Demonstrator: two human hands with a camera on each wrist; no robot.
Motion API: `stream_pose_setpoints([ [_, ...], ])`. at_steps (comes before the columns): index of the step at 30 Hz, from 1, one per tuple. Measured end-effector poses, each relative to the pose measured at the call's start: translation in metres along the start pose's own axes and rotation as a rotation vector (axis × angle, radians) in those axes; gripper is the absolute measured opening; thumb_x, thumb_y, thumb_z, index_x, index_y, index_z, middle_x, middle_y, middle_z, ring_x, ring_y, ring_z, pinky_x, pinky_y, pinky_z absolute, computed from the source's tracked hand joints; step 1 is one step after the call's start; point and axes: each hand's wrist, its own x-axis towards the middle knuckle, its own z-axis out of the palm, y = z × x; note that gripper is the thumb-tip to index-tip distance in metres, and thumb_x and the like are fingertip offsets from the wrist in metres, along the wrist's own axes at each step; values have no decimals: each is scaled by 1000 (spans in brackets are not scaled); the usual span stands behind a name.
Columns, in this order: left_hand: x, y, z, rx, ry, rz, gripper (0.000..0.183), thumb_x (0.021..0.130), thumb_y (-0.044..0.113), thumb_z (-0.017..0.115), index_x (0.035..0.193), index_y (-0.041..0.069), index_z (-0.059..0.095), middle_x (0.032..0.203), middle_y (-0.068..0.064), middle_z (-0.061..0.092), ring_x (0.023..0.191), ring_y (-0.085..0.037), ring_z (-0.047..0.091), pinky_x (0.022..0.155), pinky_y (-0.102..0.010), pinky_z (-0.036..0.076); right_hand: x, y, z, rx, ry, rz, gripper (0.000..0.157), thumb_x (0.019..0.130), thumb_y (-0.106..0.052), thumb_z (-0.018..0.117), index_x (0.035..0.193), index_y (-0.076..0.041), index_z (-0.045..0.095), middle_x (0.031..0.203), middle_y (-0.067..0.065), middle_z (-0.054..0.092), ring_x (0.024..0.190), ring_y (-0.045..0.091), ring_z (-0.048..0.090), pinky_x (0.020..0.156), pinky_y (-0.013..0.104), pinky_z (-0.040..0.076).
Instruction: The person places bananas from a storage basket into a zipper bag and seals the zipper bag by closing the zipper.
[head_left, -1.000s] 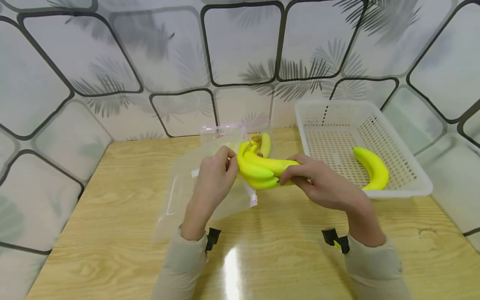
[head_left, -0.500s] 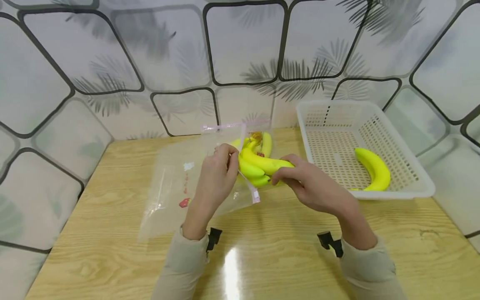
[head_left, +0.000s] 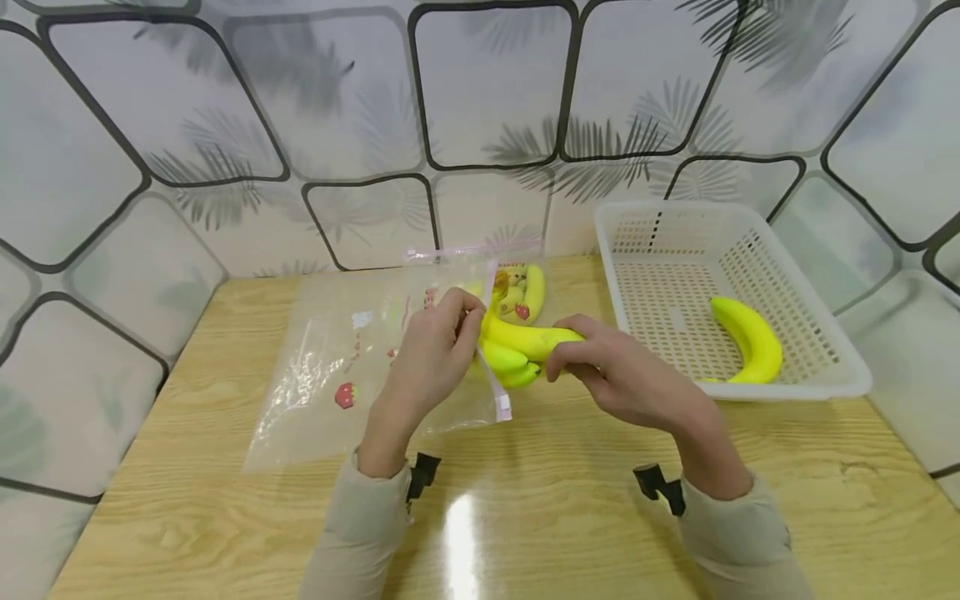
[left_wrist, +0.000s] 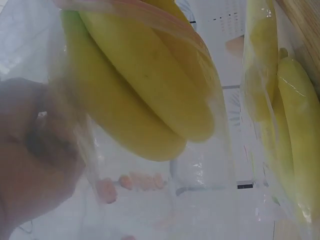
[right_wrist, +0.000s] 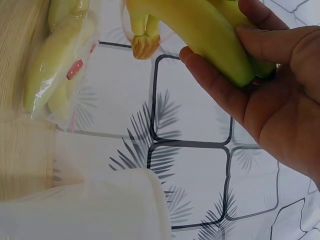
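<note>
In the head view my left hand pinches the mouth of a clear zip bag with red strawberry prints. The bag spreads out to the left over the table. My right hand grips a bunch of yellow bananas by its tip end, and the stem end lies at the bag's mouth. Through the film in the left wrist view, several bananas show beside the left hand. The right wrist view shows thumb and fingers around the banana tips, with the brown stem pointing away.
Behind the hands, against the patterned wall covering, lies another clear bag holding bananas. A white perforated basket stands at the right, with a single banana plainly visible inside. Wood-grain table extends in front.
The bunch has shifted left into the bag's mouth, turning so its brown stem shows. The right hand has moved left with it. The bag has spread out flatter to the left.
</note>
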Motion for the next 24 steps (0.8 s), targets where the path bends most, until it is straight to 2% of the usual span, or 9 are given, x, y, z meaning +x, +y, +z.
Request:
stream_pose_setpoints([
  [11,0,1,-3,-93,-37,6,11,101,5,52,101,0,61,62,0,48,48,-11,39,46,-22,33,3,-1,4,17,3,-46,28,93,6,62,87,-21,65,114,2,60,104,17,56,85,35,50],
  [16,0,0,-2,-132,-50,19,10,101,4,53,99,1,61,61,0,47,49,-9,38,46,-22,33,1,0,1,7,-19,-84,30,92,6,63,88,-23,66,115,1,60,102,15,56,85,33,50],
  [24,0,-2,-3,-56,-59,38,10,102,7,52,100,3,61,60,2,43,48,-7,33,45,-21,30,-3,3,-2,53,5,-120,34,89,11,63,88,-23,67,115,1,60,100,15,57,83,31,50],
])
